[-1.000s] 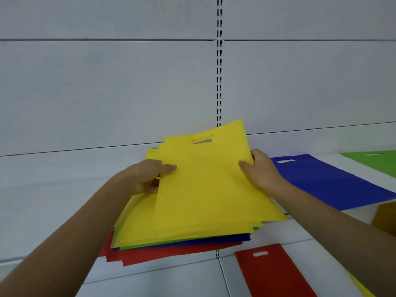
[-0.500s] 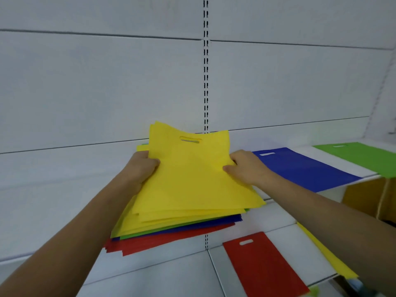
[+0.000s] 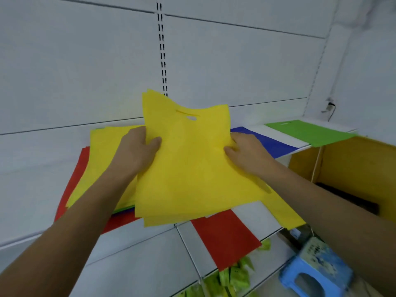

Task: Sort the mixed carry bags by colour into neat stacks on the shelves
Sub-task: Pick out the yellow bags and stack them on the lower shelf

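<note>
Both hands are pinching a sheaf of yellow bags (image 3: 192, 168) and holding it up off the mixed pile (image 3: 102, 166): the left hand (image 3: 137, 151) is gripping the left edge with thumb on top, and the right hand (image 3: 244, 153) is gripping the right edge the same way. The sheaf is hanging over the near right part of the pile, its handle slot pointing to the far wall (image 3: 85, 71).

To do this well, I judge, the person is needing to keep the edges squared while carrying, since the thin fabric is already buckling between the hands, and to lay the sheaf flat on the yellow stack (image 3: 285, 211) showing under the right forearm, corners lined up.

The shelf (image 3: 139, 264) is white metal with a seam running near to far. A red bag (image 3: 227, 239) is lying on it near right, a blue bag (image 3: 267, 142) is lying farther right, and a green bag (image 3: 304, 133) beyond that. Red and yellow are showing in the pile, with thin edges of other colours. To the right a cardboard box (image 3: 353, 172) is standing open; below are a blue stool (image 3: 315, 273) and some green packets (image 3: 233, 277).
</note>
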A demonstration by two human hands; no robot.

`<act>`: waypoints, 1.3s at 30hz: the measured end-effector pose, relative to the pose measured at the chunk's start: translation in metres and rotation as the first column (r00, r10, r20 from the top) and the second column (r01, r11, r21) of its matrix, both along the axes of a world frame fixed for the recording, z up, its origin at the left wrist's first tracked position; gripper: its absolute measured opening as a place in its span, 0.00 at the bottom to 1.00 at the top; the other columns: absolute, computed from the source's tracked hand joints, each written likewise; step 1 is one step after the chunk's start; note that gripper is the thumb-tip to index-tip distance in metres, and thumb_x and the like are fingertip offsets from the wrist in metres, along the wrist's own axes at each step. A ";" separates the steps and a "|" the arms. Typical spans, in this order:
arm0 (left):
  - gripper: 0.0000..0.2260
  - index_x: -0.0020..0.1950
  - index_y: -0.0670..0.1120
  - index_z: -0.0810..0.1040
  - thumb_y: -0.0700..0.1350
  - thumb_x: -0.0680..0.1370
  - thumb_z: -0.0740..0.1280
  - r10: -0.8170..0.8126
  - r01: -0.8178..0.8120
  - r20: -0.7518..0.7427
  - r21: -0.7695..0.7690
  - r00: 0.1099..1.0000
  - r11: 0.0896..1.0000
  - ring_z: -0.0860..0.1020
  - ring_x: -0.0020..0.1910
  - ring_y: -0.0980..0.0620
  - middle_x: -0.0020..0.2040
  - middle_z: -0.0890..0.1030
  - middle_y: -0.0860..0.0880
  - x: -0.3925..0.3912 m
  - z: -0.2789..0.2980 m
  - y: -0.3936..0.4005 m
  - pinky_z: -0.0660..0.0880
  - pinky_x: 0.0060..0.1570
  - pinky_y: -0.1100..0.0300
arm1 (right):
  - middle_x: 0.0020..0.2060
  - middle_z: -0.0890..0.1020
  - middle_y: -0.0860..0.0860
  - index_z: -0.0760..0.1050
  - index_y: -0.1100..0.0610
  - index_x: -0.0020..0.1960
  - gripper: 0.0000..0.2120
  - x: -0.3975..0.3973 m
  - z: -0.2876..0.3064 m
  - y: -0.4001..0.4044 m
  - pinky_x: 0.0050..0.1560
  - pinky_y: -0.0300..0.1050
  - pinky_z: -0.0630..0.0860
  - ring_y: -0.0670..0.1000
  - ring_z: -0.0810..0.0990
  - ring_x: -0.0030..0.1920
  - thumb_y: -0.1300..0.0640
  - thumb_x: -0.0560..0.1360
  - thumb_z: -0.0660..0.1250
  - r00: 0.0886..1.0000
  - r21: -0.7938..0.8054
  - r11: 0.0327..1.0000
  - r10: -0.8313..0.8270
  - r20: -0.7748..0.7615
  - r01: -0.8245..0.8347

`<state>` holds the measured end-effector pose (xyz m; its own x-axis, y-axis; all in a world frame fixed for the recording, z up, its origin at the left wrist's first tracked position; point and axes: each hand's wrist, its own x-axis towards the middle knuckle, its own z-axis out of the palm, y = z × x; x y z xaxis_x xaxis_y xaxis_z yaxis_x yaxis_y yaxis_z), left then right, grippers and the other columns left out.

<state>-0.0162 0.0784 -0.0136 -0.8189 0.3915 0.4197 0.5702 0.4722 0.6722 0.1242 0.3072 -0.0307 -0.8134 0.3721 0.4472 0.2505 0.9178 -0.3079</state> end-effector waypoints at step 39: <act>0.16 0.65 0.44 0.75 0.49 0.80 0.62 -0.278 0.283 0.625 0.095 0.729 0.954 0.78 0.47 0.48 0.58 0.80 0.44 0.188 -0.328 0.553 0.75 0.50 0.54 | 0.55 0.81 0.54 0.74 0.57 0.62 0.11 0.250 -0.279 0.505 0.52 0.50 0.77 0.52 0.80 0.49 0.55 0.82 0.61 0.928 -0.605 0.704 -0.272 0.254 0.372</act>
<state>0.1717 0.6314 -0.3413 -0.7481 0.6466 -0.1494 0.1307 0.3643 0.9221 0.3741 0.8118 -0.3100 -0.6230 0.7766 -0.0940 0.5783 0.3762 -0.7239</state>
